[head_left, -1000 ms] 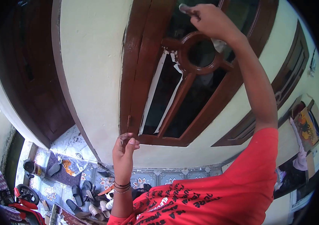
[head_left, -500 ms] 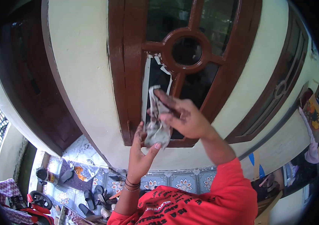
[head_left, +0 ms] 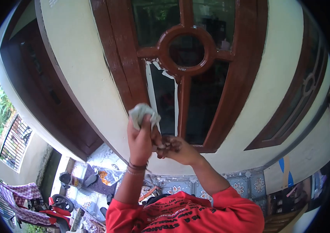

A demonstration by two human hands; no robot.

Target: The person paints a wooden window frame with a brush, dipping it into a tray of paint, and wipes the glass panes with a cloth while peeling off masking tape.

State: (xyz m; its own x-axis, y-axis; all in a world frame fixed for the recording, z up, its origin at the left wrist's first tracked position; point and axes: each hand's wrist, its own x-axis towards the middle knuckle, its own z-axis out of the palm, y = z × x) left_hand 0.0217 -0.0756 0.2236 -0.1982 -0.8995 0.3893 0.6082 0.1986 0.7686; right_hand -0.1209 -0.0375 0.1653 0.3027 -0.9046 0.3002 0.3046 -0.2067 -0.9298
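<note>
A crumpled whitish cloth [head_left: 143, 113] is bunched up in my left hand [head_left: 141, 138], which is raised in front of the window frame. Close beside it on the right is my right hand [head_left: 178, 150], its dark-stained fingers curled and touching the left hand's fingers; whether they pinch part of the cloth is hidden. Behind both hands stands the brown wooden window frame [head_left: 182, 99]. White masking strips [head_left: 175, 105] line the edges of its lower left glass pane [head_left: 165, 101].
A dark brown door [head_left: 52, 89] stands at the left. Below are sandals [head_left: 91, 179], a red ride-on vehicle [head_left: 58, 217] and a patterned cloth [head_left: 19, 194]. Cardboard [head_left: 280, 174] leans against the wall at the right. Another window [head_left: 293, 101] is beyond.
The cloth, spread between both hands before, is now bunched in my left hand. My right hand has moved down from the cloth's upper part. The view has shifted.
</note>
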